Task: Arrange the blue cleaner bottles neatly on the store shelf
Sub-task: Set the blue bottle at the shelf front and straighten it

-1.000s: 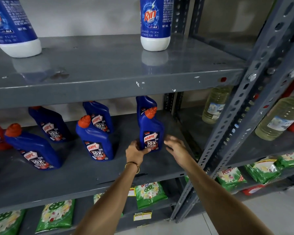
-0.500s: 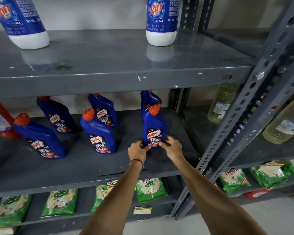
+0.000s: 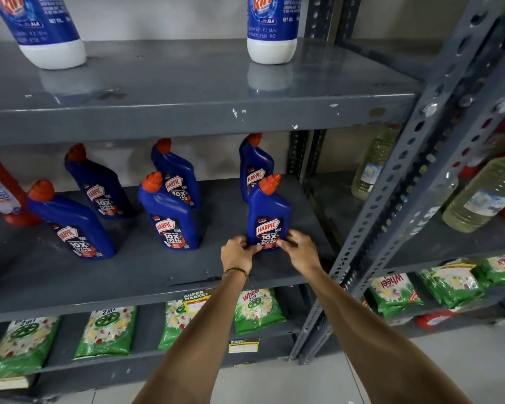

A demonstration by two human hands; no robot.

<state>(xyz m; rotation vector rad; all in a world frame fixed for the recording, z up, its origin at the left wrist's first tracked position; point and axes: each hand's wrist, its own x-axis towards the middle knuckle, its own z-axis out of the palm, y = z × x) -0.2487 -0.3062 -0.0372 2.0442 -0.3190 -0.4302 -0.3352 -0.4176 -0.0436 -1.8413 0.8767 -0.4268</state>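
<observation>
Several blue cleaner bottles with orange caps stand on the grey middle shelf [image 3: 146, 275]. The front right bottle [image 3: 268, 212] is upright, label facing me. My left hand [image 3: 237, 253] grips its lower left side and my right hand [image 3: 299, 249] grips its lower right side. Directly behind it stands another blue bottle [image 3: 255, 167]. To the left are a front bottle [image 3: 169, 214] with one behind it [image 3: 177, 173], then a leaning front bottle [image 3: 70, 223] and a back one [image 3: 98, 185].
A red bottle [image 3: 0, 188] stands at the far left of the shelf. Two blue-and-white bottles [image 3: 271, 27] sit on the shelf above. Green detergent packs [image 3: 105, 330] fill the shelf below. A perforated grey upright [image 3: 391, 205] rises at right, with oil bottles [image 3: 484, 193] beyond.
My right hand moved in from beside the front right bottle and closed on its base; both hands now hold it. The view shifted down slightly.
</observation>
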